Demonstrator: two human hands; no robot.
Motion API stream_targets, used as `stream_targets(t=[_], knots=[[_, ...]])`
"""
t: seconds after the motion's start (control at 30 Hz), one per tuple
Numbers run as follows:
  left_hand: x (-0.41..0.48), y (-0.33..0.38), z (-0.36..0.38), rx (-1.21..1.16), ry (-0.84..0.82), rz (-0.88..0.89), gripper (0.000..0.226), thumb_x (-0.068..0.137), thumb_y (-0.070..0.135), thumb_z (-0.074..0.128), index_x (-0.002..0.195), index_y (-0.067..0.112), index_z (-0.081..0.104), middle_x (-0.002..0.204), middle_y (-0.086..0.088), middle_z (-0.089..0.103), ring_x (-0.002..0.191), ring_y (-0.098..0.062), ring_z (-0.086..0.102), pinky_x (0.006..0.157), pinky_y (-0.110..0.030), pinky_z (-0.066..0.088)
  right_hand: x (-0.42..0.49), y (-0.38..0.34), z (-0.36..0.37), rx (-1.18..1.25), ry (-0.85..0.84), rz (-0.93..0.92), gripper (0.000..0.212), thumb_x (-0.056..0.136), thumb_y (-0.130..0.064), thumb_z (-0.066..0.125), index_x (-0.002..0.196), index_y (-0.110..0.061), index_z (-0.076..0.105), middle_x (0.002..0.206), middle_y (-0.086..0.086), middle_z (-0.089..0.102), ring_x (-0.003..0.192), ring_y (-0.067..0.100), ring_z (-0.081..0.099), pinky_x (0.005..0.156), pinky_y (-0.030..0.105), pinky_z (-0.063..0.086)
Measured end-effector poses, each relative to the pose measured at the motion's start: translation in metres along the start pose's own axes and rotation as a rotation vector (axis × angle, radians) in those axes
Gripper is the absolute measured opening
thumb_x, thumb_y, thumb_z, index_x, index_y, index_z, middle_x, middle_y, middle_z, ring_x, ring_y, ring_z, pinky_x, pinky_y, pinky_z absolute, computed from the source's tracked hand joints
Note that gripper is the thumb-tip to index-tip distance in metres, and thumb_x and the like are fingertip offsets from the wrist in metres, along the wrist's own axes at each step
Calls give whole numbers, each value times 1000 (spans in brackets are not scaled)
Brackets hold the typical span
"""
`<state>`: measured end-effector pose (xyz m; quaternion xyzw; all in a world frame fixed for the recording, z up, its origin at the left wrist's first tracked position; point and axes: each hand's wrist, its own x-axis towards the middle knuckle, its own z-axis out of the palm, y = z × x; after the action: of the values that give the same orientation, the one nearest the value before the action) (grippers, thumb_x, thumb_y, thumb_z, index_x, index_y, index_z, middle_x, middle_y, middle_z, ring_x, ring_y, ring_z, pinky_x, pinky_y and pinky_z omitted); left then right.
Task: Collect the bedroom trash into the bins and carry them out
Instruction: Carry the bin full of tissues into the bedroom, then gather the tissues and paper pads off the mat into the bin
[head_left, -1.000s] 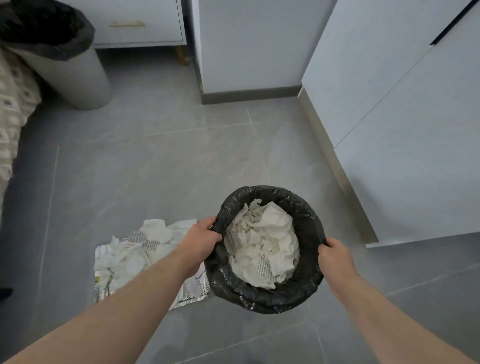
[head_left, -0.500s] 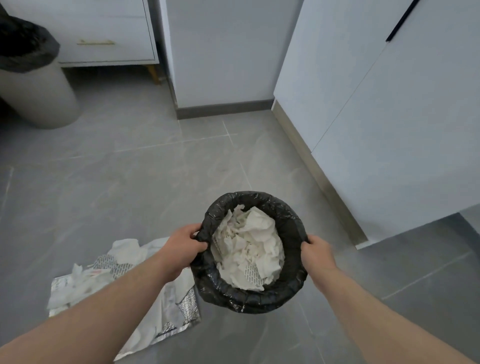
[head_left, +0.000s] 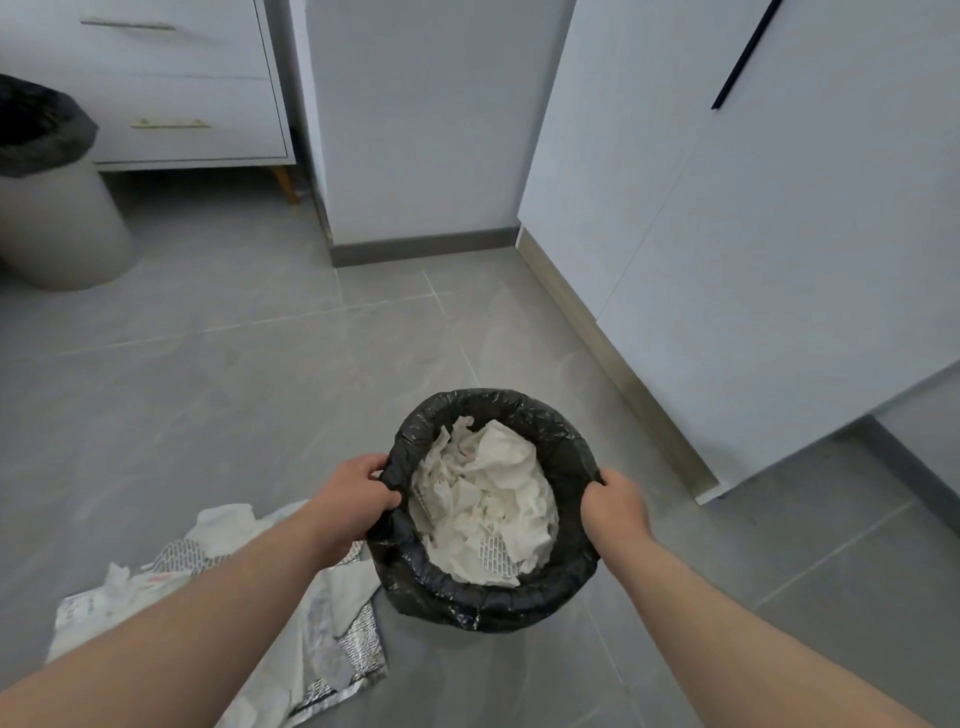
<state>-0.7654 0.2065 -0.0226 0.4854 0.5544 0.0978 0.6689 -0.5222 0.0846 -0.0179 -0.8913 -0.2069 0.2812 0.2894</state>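
A small bin lined with a black bag (head_left: 566, 452) sits low in the middle of the view, filled with crumpled white paper (head_left: 488, 499). My left hand (head_left: 353, 493) grips its left rim and my right hand (head_left: 613, 504) grips its right rim. On the grey floor to the left lies a heap of crumpled printed paper and silvery wrapping (head_left: 332, 639), partly hidden by my left forearm. A second, larger beige bin with a black liner (head_left: 57, 223) stands at the far left.
White wardrobe doors (head_left: 753, 260) run along the right, their plinth close to the held bin. A white drawer unit on wooden legs (head_left: 182, 104) stands at the back left, a white panel (head_left: 415, 130) beside it. Grey tiled floor (head_left: 234, 374) spreads between them.
The view has swung right and upward: the larger bin and the paper heap slid left in the frame. Both hands keep their hold on the small bin's rim.
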Motion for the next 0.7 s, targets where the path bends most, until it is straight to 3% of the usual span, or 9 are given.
stream_targets(t=[0.13,0.23,0.3,0.33,0.4,0.47,0.57,0.7], knots=[[-2,-1,4,37,46,31,38,84,-9,50,116,10,60,94,-17,69,78,-32,67,70,-37,55,-2,2,-1,-35,5,-2,25,84,-1,35,64,-14,43,69,4,48,62,19,43,51,29,29],[-10,4,3,64,58,57,49,87,3,57,134,10,47,104,-16,66,81,-28,66,69,-34,53,-5,0,-6,-105,-3,-28,22,88,-6,36,70,-14,44,74,4,48,63,18,43,54,29,31],[-23,13,-4,164,89,101,60,88,18,61,142,13,36,123,-15,56,94,-26,62,75,-37,53,-10,-6,-11,-199,-6,-75,17,91,-17,39,95,-10,54,97,7,55,84,25,54,69,31,43],[-32,20,-10,248,128,144,63,88,25,62,144,15,34,132,-15,51,104,-27,59,84,-40,53,-12,-9,-12,-244,8,-126,26,90,-22,41,109,-8,53,108,8,56,97,28,55,80,35,46],[-56,35,-29,375,216,249,62,89,32,60,144,18,35,142,-13,45,122,-27,52,101,-44,44,-22,-20,-13,-254,29,-287,37,88,-28,44,120,-11,51,119,8,56,109,29,53,93,44,48],[-85,50,-55,440,285,344,55,92,32,55,143,18,37,144,-9,45,128,-24,49,107,-40,38,-41,-39,-12,-231,2,-468,41,89,-28,44,127,-15,49,126,5,56,117,26,51,100,46,46],[-133,58,-99,475,375,425,45,94,27,52,137,16,45,136,-8,53,119,-22,54,105,-39,40,-74,-73,-6,-217,-88,-639,44,94,-27,45,137,-16,45,138,3,50,129,24,44,108,42,39],[-194,31,-151,537,438,434,33,95,25,50,127,17,55,111,2,60,95,-15,58,90,-31,43,-123,-109,19,-258,-194,-789,43,97,-24,46,140,-18,44,145,1,45,136,19,38,111,35,33]])
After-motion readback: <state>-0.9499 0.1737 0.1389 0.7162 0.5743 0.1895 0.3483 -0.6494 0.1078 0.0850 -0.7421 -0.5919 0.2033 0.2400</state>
